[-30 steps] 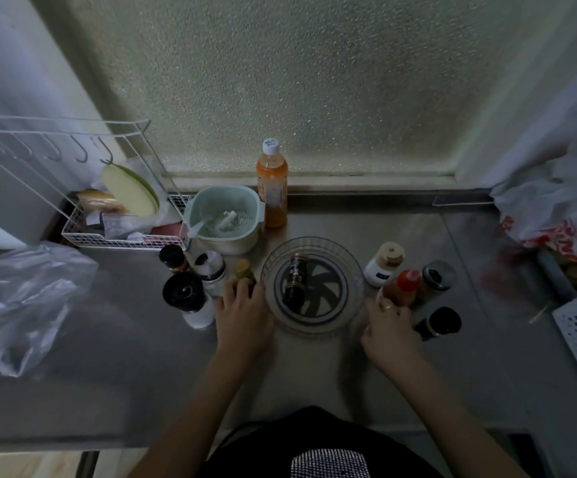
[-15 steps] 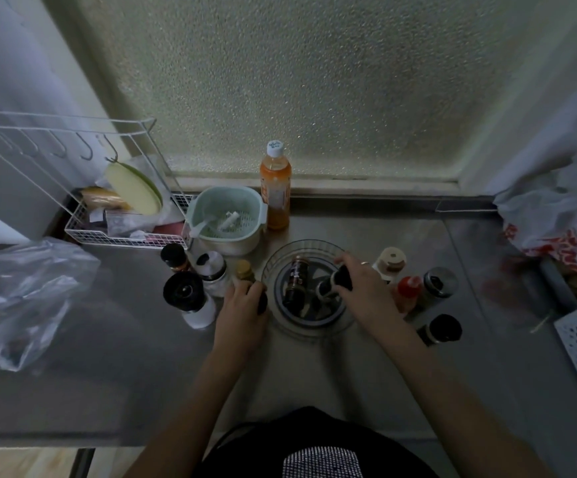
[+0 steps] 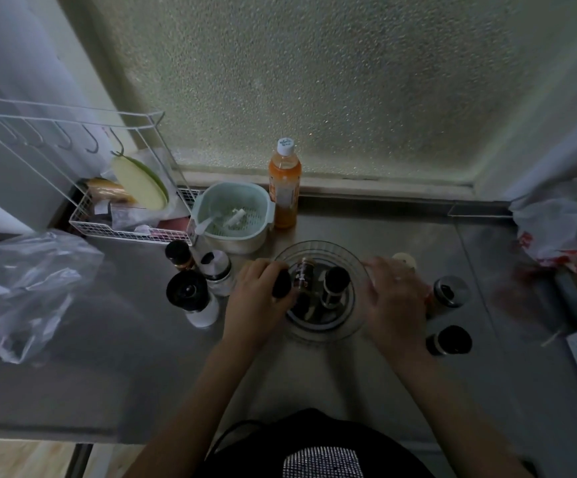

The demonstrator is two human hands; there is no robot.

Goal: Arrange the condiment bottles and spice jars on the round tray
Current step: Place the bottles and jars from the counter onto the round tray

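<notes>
A clear round tray (image 3: 318,245) sits on the steel counter in front of me. Two bottles stand in it: a brown-labelled jar (image 3: 304,274) and a black-capped bottle (image 3: 336,283). My left hand (image 3: 256,298) grips a small dark-capped bottle (image 3: 281,284) at the tray's left rim. My right hand (image 3: 395,300) lies palm down just right of the tray with its fingers spread. It covers a red-capped bottle (image 3: 428,300) and part of a cream-capped jar (image 3: 405,260).
Left of the tray stand three bottles (image 3: 190,294). On the right are a silver-lidded jar (image 3: 451,290) and a black-capped jar (image 3: 449,339). Behind are an orange bottle (image 3: 284,191), a green basket (image 3: 233,215) and a wire rack (image 3: 131,229). Plastic bags lie at both sides.
My right hand let go of the black-capped bottle in the tray and moved back right. My left hand carried its small bottle rightward to the tray's rim.
</notes>
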